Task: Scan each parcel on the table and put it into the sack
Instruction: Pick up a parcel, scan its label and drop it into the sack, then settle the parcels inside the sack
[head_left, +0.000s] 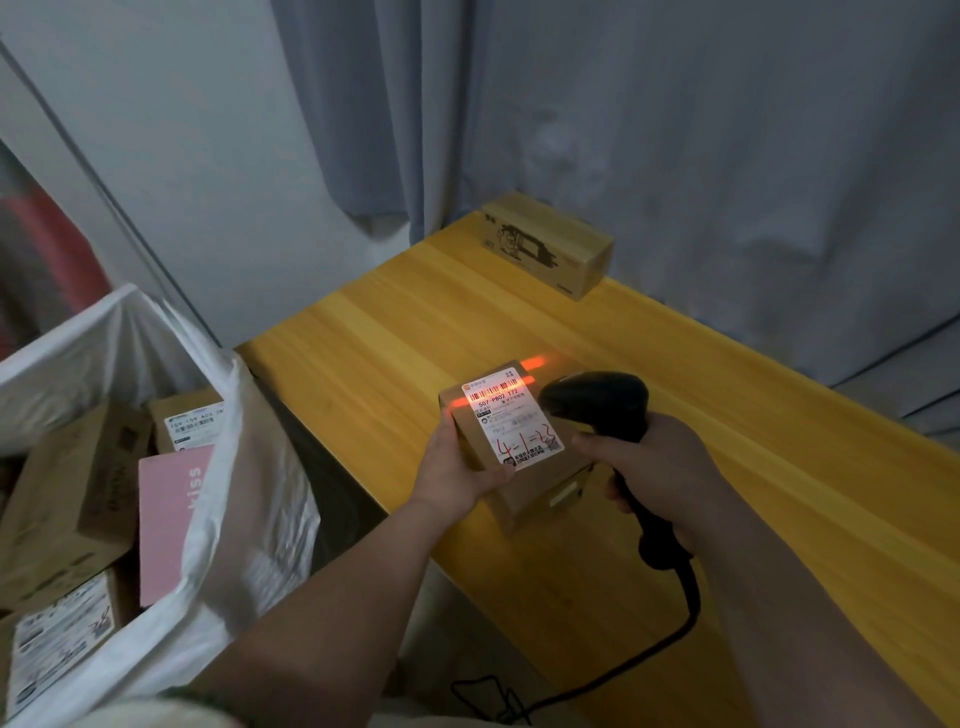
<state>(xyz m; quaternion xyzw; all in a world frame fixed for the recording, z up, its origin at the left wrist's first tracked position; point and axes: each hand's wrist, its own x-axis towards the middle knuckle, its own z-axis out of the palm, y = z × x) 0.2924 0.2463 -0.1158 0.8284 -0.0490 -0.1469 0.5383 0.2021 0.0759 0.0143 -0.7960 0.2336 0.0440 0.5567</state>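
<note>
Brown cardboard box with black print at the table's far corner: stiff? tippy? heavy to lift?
Probably stiff: the brown cardboard box with black print keeps crisp, square edges. Unlikely to roll or tip: it lies on a long flat face on the wooden table. Weight can't be seen; its matte card should grip without slipping.

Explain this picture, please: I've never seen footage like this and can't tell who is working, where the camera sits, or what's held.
No machine here: a person works bare-handed, with the camera worn on their head, looking down. The left hand holds a small cardboard parcel, label up. The right hand grips a black corded barcode scanner, its red beam crossing the label. Another cardboard box stands at the far end of the wooden table. Beside it, a white sack holds boxes and a pink package.
</note>
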